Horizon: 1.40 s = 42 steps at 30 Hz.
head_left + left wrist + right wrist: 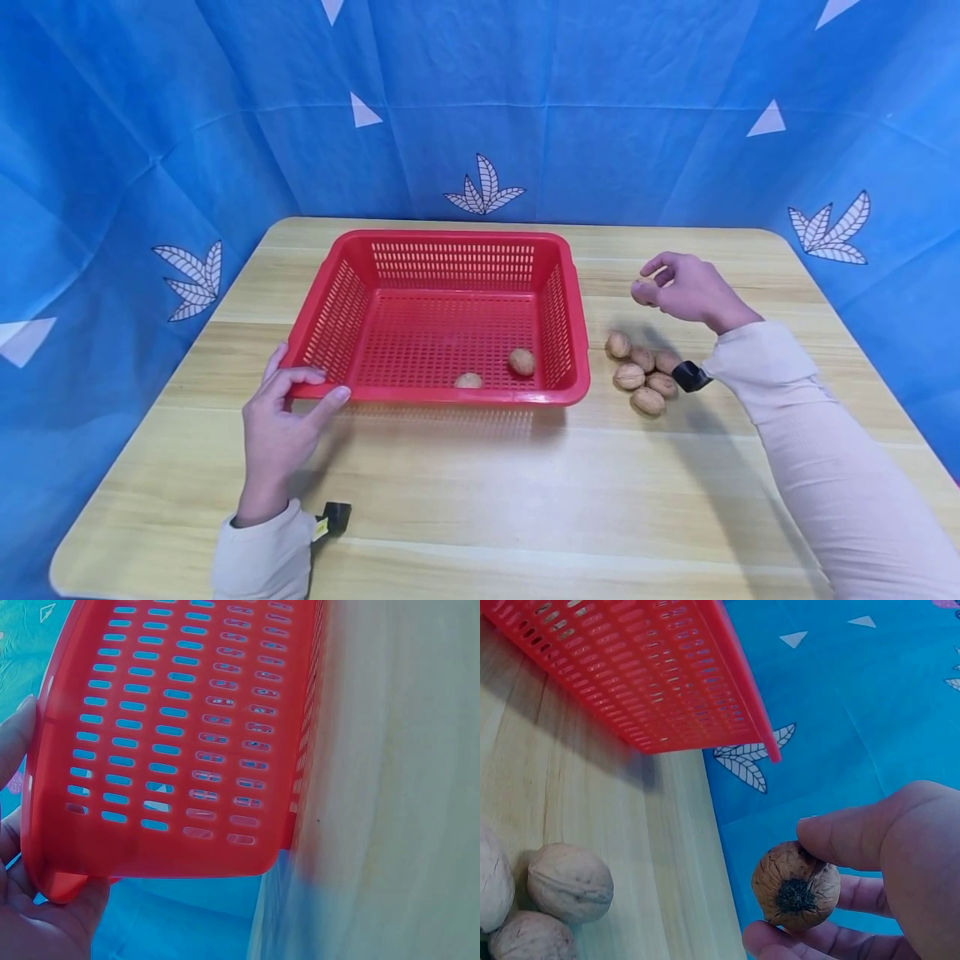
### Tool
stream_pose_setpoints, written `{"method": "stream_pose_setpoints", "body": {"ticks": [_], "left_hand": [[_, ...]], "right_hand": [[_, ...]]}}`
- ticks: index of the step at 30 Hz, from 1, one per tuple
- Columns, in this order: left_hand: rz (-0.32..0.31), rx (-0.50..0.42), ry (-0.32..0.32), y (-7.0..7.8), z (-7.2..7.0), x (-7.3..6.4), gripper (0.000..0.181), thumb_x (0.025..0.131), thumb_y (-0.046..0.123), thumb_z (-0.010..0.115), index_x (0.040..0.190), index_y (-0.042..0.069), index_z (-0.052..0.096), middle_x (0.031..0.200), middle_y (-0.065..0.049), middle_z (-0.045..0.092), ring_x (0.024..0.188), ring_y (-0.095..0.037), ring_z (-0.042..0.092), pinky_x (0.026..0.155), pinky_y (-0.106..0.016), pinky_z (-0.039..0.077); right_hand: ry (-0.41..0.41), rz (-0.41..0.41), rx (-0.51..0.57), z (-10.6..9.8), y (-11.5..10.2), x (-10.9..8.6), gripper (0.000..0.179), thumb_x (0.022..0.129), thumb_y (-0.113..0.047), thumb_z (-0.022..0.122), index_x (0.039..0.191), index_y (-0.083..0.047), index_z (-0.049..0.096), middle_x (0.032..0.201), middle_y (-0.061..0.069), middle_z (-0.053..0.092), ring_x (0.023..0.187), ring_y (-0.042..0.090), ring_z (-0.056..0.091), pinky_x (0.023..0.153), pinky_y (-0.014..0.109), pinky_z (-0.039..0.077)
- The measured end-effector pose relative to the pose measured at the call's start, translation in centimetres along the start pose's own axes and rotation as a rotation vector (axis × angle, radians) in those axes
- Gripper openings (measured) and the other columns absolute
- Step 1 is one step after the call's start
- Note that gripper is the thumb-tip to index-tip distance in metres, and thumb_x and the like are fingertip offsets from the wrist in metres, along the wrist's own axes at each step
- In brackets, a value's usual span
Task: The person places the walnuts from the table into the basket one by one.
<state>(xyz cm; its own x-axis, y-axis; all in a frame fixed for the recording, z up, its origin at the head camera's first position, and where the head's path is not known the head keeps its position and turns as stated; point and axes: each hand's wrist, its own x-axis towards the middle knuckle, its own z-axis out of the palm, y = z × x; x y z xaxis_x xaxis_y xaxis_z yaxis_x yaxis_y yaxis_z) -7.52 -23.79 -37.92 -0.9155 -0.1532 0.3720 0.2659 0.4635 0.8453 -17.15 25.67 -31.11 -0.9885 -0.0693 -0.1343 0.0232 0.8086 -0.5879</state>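
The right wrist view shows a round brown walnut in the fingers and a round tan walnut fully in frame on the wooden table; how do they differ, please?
The round brown walnut is pinched by the bare right hand, while the round tan walnut rests on the pale wooden table. The brown walnut shows a blackish patch; the tan walnut shows none on its visible side. Both have wrinkled shells.
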Motion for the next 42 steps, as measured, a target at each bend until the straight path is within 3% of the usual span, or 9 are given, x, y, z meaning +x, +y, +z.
{"method": "stream_pose_setpoints", "body": {"ticks": [11, 20, 26, 42], "left_hand": [[0.001, -0.018, -0.008, 0.3, 0.0, 0.1, 0.027, 0.073, -0.002, 0.082, 0.091, -0.006, 0.063, 0.121, -0.018, 0.061, 0.138, -0.023, 0.032, 0.091, -0.016, 0.044], [0.029, -0.023, -0.005, 0.2, 0.0, 0.1, 0.027, 0.074, -0.002, 0.081, 0.093, -0.006, 0.062, 0.117, -0.022, 0.06, 0.138, -0.026, 0.032, 0.091, -0.018, 0.045], [0.013, -0.009, 0.002, 0.3, -0.1, -0.1, 0.025, 0.075, -0.001, 0.081, 0.09, -0.006, 0.062, 0.114, -0.019, 0.062, 0.137, -0.021, 0.033, 0.091, -0.017, 0.045], [-0.012, 0.008, -0.005, 0.4, -0.2, -0.1, 0.026, 0.077, 0.002, 0.081, 0.092, -0.004, 0.062, 0.125, -0.017, 0.059, 0.138, -0.02, 0.032, 0.091, -0.018, 0.045]], "right_hand": [[-0.006, 0.006, 0.033, 0.7, -0.8, 0.3, 0.045, 0.093, -0.039, 0.061, 0.121, -0.004, 0.056, 0.113, 0.021, 0.06, 0.09, 0.03, 0.063, 0.076, 0.043, 0.052], [0.01, -0.025, 0.032, 0.7, -2.1, 0.4, 0.039, 0.093, -0.037, 0.061, 0.117, -0.007, 0.059, 0.11, 0.018, 0.063, 0.087, 0.028, 0.066, 0.072, 0.039, 0.052], [0.003, -0.03, 0.052, 0.7, -2.9, 0.6, 0.038, 0.092, -0.037, 0.061, 0.117, -0.007, 0.059, 0.111, 0.018, 0.062, 0.09, 0.03, 0.065, 0.074, 0.042, 0.052], [0.026, -0.061, 0.048, 1.1, -4.7, 1.1, 0.037, 0.091, -0.036, 0.064, 0.115, -0.007, 0.06, 0.109, 0.018, 0.062, 0.092, 0.031, 0.061, 0.076, 0.045, 0.051]]}}
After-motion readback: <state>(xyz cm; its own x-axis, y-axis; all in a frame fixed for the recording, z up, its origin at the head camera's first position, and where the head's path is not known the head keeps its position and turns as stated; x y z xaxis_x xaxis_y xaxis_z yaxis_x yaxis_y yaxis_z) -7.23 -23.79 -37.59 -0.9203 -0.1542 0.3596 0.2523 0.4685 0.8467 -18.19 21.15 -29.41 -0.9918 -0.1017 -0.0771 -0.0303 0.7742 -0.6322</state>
